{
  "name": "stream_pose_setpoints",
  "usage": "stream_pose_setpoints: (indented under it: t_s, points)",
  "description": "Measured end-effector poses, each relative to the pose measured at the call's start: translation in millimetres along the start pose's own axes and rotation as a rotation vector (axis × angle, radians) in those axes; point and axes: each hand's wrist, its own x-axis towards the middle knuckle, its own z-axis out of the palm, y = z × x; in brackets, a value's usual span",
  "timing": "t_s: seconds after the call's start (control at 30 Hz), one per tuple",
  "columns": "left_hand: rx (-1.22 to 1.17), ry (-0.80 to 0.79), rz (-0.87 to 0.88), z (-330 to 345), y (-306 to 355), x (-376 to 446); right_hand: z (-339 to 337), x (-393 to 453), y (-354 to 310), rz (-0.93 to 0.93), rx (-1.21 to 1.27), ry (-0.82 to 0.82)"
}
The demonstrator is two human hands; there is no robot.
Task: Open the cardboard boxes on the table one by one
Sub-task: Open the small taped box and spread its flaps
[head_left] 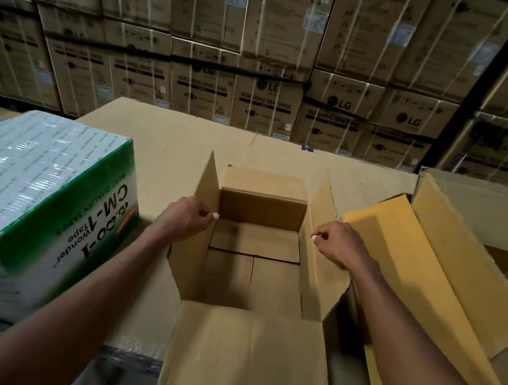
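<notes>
Left hand (185,217) pinches the box (254,260) left flap; right hand (337,242) pinches the right flap. Box lies centred between them, equally near.

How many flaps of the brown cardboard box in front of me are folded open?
4. Left flap, gripped by the left hand; right flap, gripped by the right hand; far flap standing up; near flap folded toward the person.

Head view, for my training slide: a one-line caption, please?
Both hands, left and right, grip the side flaps of an open, empty cardboard box.
</notes>
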Motion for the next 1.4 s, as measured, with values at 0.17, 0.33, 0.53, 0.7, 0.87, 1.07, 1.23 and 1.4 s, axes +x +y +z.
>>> stream_pose_setpoints:
  t_s: [0.17,0.33,0.53,0.7,0.87,1.07,1.23,1.4]
  points:
    - [0.079,0.016,-0.038,11,11,0,1,5,1,0.047,0.018,-0.044]
    - [0.112,0.044,-0.06,9,17,-3,3,1,5,0.069,0.014,0.022]
    - [0.088,0.075,-0.026,0,21,-16,-3,-13,14,0.067,0.027,0.035]
    - [0.113,0.075,-0.011,-14,34,-37,-13,-32,30,0.069,0.06,0.032]
    - [0.12,0.106,0.009,-30,53,-67,-35,-55,39,0.043,0.086,0.056]
    - [0.104,0.146,0.012,-58,81,-106,-76,-96,29,-0.002,0.075,0.115]
    - [0.086,0.198,0.085,-95,110,-142,-116,-129,12,-0.002,0.031,0.18]
    - [0.115,0.291,0.187,-128,142,-178,-162,-166,-7,-0.014,-0.006,0.237]
